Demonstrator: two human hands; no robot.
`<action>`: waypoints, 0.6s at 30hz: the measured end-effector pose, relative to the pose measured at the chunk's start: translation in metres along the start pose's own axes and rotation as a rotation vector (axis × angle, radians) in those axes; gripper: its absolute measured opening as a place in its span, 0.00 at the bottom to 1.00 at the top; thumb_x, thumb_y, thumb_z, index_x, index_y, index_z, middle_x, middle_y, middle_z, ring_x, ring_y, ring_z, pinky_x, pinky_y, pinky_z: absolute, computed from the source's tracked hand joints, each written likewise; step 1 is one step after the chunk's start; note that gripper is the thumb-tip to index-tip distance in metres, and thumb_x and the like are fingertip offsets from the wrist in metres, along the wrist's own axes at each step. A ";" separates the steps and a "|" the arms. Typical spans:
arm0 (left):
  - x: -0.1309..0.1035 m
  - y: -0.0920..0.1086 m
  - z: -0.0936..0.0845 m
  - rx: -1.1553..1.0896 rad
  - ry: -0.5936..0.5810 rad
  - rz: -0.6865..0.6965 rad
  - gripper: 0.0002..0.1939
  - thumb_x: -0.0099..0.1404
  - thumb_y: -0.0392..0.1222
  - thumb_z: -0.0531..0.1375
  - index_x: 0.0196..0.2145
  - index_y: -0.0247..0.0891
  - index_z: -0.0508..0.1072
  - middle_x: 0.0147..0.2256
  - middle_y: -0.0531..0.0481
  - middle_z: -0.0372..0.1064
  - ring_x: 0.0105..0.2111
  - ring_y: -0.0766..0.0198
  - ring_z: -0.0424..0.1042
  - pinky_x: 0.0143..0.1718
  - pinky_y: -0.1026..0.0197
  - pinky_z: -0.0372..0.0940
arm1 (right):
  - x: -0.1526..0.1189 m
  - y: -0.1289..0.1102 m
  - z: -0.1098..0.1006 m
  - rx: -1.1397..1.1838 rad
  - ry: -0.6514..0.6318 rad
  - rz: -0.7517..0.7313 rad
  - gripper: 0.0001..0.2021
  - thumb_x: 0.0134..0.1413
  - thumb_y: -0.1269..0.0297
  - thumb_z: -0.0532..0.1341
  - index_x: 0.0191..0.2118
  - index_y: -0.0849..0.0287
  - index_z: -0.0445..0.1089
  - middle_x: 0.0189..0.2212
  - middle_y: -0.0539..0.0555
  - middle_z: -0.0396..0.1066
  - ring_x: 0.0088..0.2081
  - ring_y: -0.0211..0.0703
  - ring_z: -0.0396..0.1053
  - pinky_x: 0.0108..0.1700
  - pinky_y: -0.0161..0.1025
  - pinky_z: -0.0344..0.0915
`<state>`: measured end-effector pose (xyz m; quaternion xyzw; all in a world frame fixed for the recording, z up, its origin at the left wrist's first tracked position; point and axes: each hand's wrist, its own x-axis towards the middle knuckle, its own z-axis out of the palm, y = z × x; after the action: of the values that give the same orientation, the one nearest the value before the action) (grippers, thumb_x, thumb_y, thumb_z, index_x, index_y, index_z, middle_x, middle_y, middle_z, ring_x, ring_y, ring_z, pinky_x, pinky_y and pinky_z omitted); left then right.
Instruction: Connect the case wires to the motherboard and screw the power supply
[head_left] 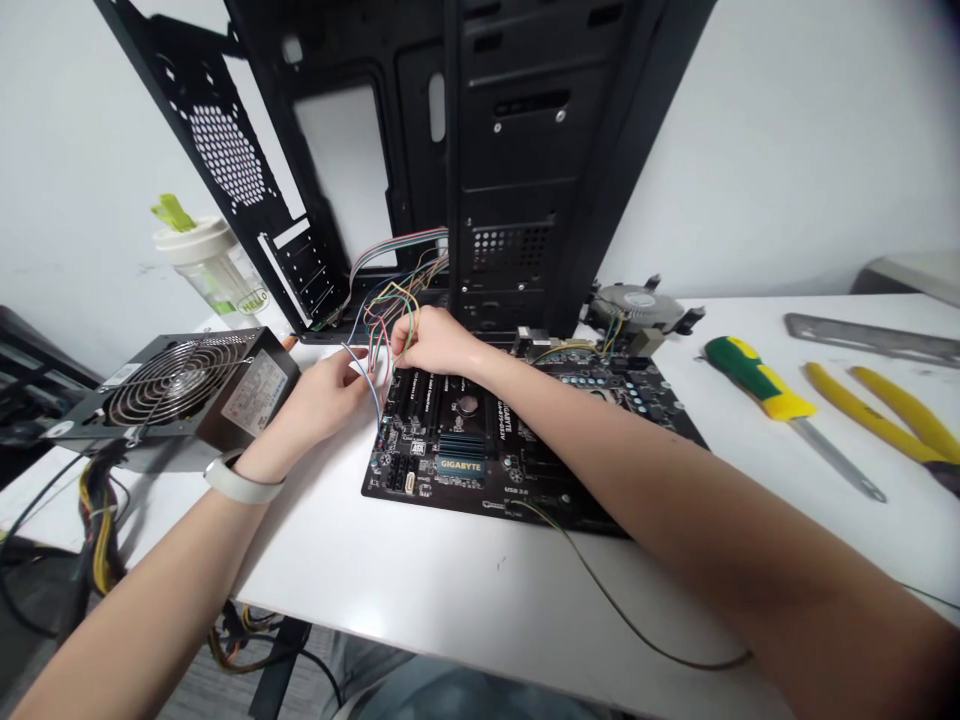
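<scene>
A black Gigabyte motherboard (pixel 460 467) lies flat on the white table in front of me. Thin coloured wires (pixel 386 300) run out of the open black computer case (pixel 517 170) down to the board's left edge. My right hand (pixel 439 340) reaches across the board, its fingers curled in a pinch on these wires above the expansion slots. Just left of the board, my left hand (pixel 330 395), wearing a pale wristband, pinches the wires' lower part. The fingertips and the plug ends are partly hidden. One blue wire reaches down to the board's left edge.
A power supply (pixel 187 385) with bundled cables stands left, a lidded cup (pixel 210 260) behind it. A CPU cooler (pixel 637 305) sits at the board's back. To the right lie a screwdriver (pixel 757 380), yellow-handled pliers (pixel 877 415) and a grey metal plate (pixel 870 338).
</scene>
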<state>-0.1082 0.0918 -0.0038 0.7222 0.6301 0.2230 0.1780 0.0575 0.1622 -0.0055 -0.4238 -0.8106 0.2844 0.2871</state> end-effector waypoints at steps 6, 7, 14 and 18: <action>0.005 -0.005 0.001 -0.253 -0.118 0.046 0.13 0.58 0.46 0.55 0.30 0.34 0.74 0.25 0.50 0.70 0.27 0.63 0.65 0.31 0.62 0.59 | 0.000 -0.005 -0.001 -0.126 -0.010 -0.042 0.07 0.38 0.81 0.65 0.25 0.63 0.76 0.21 0.48 0.70 0.27 0.34 0.64 0.34 0.32 0.59; 0.005 -0.006 0.000 -0.308 -0.146 0.029 0.12 0.57 0.47 0.56 0.29 0.35 0.73 0.24 0.51 0.68 0.25 0.64 0.63 0.29 0.63 0.57 | 0.000 -0.006 -0.001 -0.142 -0.012 -0.046 0.07 0.39 0.81 0.64 0.25 0.63 0.76 0.21 0.48 0.70 0.27 0.34 0.64 0.34 0.32 0.59; 0.007 -0.006 -0.003 -0.422 -0.231 0.031 0.13 0.56 0.50 0.58 0.24 0.37 0.69 0.23 0.52 0.62 0.24 0.66 0.58 0.25 0.64 0.53 | 0.001 -0.006 0.003 -0.203 -0.024 -0.091 0.07 0.40 0.80 0.62 0.25 0.64 0.76 0.23 0.50 0.71 0.27 0.35 0.64 0.33 0.32 0.58; 0.008 -0.006 -0.003 -0.454 -0.264 0.039 0.14 0.55 0.51 0.60 0.25 0.36 0.69 0.25 0.53 0.63 0.25 0.67 0.59 0.28 0.64 0.55 | 0.002 -0.005 0.005 -0.203 -0.024 -0.109 0.06 0.40 0.78 0.62 0.25 0.65 0.75 0.22 0.51 0.71 0.27 0.35 0.64 0.33 0.32 0.57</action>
<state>-0.1142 0.1008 -0.0040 0.6986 0.5214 0.2657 0.4118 0.0505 0.1605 -0.0047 -0.4028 -0.8605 0.1898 0.2477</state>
